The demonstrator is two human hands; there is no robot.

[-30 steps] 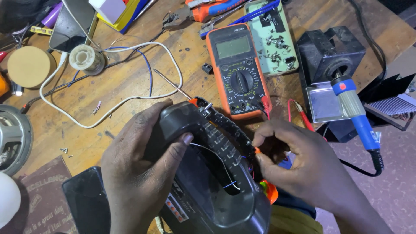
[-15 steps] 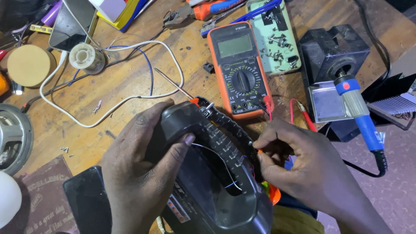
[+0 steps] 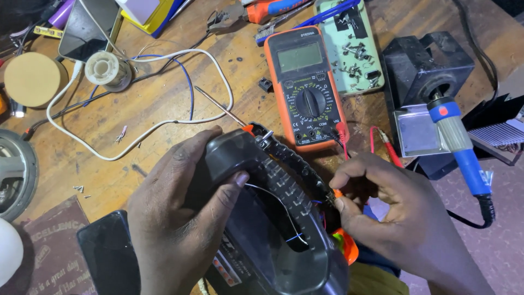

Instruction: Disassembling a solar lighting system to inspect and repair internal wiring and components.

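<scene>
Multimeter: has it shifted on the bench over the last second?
No. The orange multimeter lies just as before against the green parts tray and the black soldering iron stand; only the camera drifted slightly.

An electronics repair workshop: a multimeter (image 3: 305,93), soldering iron (image 3: 456,145) and loose wires (image 3: 164,117) crowd the wooden bench (image 3: 164,87)

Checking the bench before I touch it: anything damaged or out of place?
The black radio held by the left hand is open, thin wires showing. Loose screws lie scattered on the wooden bench.
</scene>
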